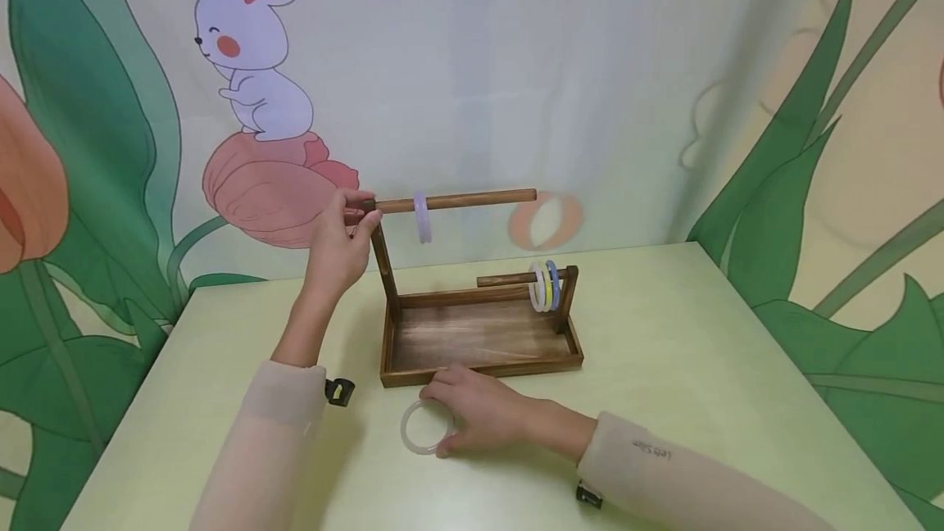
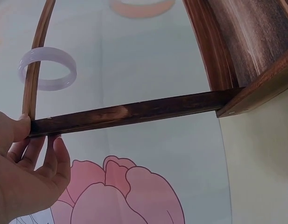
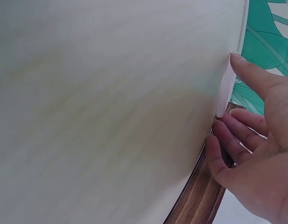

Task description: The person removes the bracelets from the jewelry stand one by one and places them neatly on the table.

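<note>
One pale green table [image 1: 701, 351] stood before a light backdrop [image 1: 612, 88], with a white bunny [image 1: 279, 105] on a pink flower [image 1: 258, 195] and big green leaves [image 1: 782, 244] at both sides. On the table sat a brown wooden stand [image 1: 531, 367]. The left hand [image 1: 342, 240] pinched the top of its tall post [image 1: 388, 277], and a light purple ring [image 1: 422, 224] hung on the long bar [image 1: 479, 201]. The right hand [image 1: 483, 410] held a pale ring [image 1: 406, 433] between thumb and fingers, flat, on or just above the table, in front of the stand. White, yellow and blue rings [image 1: 549, 301] hung on the short bar [image 1: 497, 280].
</note>
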`<action>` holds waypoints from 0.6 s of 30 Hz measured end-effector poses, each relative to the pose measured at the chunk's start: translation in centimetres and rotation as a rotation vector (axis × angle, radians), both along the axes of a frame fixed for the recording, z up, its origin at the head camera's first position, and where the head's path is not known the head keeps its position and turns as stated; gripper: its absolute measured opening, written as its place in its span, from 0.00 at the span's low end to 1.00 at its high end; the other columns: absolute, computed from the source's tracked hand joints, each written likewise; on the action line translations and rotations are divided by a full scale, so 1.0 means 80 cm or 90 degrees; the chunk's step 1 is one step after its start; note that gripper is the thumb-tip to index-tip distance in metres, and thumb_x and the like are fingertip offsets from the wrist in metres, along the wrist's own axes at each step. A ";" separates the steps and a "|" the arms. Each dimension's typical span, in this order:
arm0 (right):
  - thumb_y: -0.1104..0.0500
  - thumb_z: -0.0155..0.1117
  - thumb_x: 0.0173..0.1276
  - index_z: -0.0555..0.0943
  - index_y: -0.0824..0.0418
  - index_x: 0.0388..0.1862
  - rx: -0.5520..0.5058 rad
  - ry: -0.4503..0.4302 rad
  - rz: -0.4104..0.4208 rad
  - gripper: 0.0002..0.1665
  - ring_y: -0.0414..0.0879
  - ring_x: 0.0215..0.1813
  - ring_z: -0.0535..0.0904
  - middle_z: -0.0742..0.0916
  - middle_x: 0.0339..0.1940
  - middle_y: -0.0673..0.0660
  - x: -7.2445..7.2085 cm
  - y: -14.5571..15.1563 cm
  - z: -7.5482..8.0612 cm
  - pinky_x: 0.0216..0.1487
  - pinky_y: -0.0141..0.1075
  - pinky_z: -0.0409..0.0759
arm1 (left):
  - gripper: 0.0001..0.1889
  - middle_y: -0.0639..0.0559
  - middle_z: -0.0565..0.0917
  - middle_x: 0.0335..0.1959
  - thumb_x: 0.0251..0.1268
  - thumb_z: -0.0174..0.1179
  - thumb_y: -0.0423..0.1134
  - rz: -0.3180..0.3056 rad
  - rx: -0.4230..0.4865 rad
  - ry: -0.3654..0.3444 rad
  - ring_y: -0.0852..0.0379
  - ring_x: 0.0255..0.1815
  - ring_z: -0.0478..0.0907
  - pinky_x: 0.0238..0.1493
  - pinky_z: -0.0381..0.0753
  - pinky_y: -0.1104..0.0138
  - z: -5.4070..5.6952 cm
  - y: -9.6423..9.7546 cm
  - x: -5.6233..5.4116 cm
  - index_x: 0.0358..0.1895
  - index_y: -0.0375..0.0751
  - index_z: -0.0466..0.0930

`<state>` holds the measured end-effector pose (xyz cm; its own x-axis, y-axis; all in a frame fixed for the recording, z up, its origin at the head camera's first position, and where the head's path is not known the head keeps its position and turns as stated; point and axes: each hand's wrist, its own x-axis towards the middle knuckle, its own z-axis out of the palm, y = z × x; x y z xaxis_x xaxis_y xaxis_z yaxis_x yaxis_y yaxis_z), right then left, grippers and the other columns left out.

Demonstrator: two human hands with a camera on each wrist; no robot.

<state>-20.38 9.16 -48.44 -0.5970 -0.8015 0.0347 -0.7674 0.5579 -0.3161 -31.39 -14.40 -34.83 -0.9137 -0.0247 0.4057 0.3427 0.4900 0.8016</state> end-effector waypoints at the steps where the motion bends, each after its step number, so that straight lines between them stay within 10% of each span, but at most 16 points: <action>1: 0.40 0.84 0.60 0.79 0.55 0.67 0.002 0.001 0.000 0.41 0.42 0.62 0.74 0.83 0.59 0.47 0.001 -0.001 -0.001 0.62 0.32 0.77 | 0.17 0.39 0.81 0.57 0.83 0.57 0.38 0.000 0.001 -0.002 0.42 0.63 0.79 0.65 0.80 0.47 -0.002 -0.001 0.001 0.67 0.37 0.74; 18: 0.39 0.84 0.59 0.79 0.54 0.68 0.019 -0.006 -0.013 0.42 0.41 0.61 0.76 0.82 0.60 0.47 0.004 -0.006 0.004 0.60 0.35 0.80 | 0.16 0.40 0.81 0.55 0.83 0.58 0.38 -0.001 0.010 0.010 0.41 0.63 0.80 0.66 0.79 0.46 -0.004 -0.004 0.003 0.66 0.38 0.75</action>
<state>-20.07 8.67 -48.14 -0.6137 -0.7895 0.0062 -0.7528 0.5827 -0.3061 -31.14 -14.73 -35.12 -0.9069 -0.0303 0.4202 0.3563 0.4771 0.8034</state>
